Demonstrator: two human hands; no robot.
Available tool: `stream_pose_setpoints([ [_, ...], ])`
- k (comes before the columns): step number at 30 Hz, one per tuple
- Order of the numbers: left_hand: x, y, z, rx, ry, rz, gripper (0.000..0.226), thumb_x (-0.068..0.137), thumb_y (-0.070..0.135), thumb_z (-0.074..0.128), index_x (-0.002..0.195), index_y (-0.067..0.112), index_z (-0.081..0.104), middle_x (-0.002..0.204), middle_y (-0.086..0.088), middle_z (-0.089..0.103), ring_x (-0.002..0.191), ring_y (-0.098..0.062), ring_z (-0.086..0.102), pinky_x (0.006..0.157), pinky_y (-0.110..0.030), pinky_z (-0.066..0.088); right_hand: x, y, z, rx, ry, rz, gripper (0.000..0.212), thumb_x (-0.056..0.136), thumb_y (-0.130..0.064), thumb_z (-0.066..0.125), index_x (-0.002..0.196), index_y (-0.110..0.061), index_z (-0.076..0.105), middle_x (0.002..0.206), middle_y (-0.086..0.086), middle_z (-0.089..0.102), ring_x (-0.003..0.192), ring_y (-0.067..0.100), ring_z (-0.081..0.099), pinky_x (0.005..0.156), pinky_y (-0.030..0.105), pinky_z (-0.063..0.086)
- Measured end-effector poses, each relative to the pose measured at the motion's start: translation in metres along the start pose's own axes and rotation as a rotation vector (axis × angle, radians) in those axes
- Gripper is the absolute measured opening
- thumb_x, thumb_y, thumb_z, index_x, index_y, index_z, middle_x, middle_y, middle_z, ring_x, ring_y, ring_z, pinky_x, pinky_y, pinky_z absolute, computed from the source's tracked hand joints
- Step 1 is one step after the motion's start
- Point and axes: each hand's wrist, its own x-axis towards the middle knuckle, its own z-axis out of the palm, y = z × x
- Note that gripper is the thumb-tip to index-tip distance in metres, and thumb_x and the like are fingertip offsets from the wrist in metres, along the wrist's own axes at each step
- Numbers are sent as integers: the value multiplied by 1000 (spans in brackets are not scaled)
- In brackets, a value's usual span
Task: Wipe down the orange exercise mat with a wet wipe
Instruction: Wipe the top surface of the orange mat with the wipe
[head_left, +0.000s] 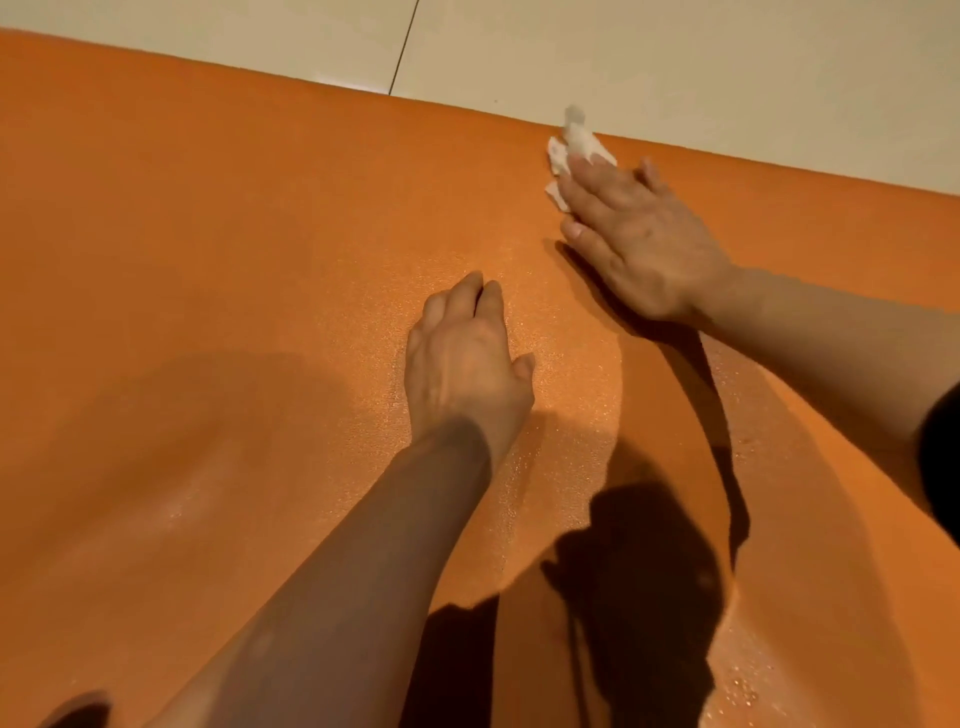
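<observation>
The orange mat (208, 234) lies flat on pale floor tiles (675, 52), glistening damp near its middle, where the left hand (462, 364) rests with fingers straight, while the right hand (639, 244) presses a crumpled white wipe (576, 143) flat-fingered against the mat's far edge.

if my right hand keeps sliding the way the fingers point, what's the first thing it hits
Nothing solid, it seems. The right hand presses the wet wipe flat, fingers aimed at the orange mat's far edge; past it lies bare tiled floor.
</observation>
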Motion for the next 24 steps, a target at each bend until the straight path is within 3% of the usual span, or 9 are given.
stream_pose_setpoints([
  [3, 8, -1, 0, 2, 4, 15, 71, 90, 37, 63, 149, 16, 30, 156, 2, 25, 141, -17, 21, 116, -36, 22, -2, -11, 5, 18, 61, 109, 74, 96, -55, 4, 154, -10, 16, 162, 7, 7, 150, 22, 3, 119, 36, -8],
  [6, 14, 0, 0, -8, 9, 12, 72, 90, 37, 63, 150, 17, 29, 157, 2, 24, 141, -17, 19, 116, -35, 20, 10, -34, 4, 0, 9, -53, 79, 93, -56, 0, 154, -9, 18, 162, 9, 8, 150, 23, 3, 120, 35, -7],
  [9, 18, 2, 1, 0, 23, 21, 73, 89, 38, 63, 150, 16, 29, 156, 1, 26, 141, -18, 20, 116, -37, 21, 42, -37, -2, -37, -9, -101, 69, 99, -53, 7, 155, -12, 12, 163, 6, 3, 150, 20, 1, 120, 37, -7],
  [14, 24, 14, 2, 22, 20, 28, 74, 89, 39, 64, 149, 12, 30, 157, -1, 25, 142, -19, 20, 117, -37, 20, 58, -18, -4, -96, -6, 19, 64, 103, -50, 11, 156, -14, 6, 163, 4, -1, 150, 19, -1, 121, 41, -6],
  [24, 20, 47, 17, 18, -7, 82, 70, 91, 40, 61, 148, 13, 32, 157, -1, 25, 143, -19, 19, 117, -38, 17, -18, 44, -4, -118, 13, 191, 71, 99, -54, 5, 156, -12, 8, 163, 7, 3, 150, 20, 1, 120, 41, -9],
])
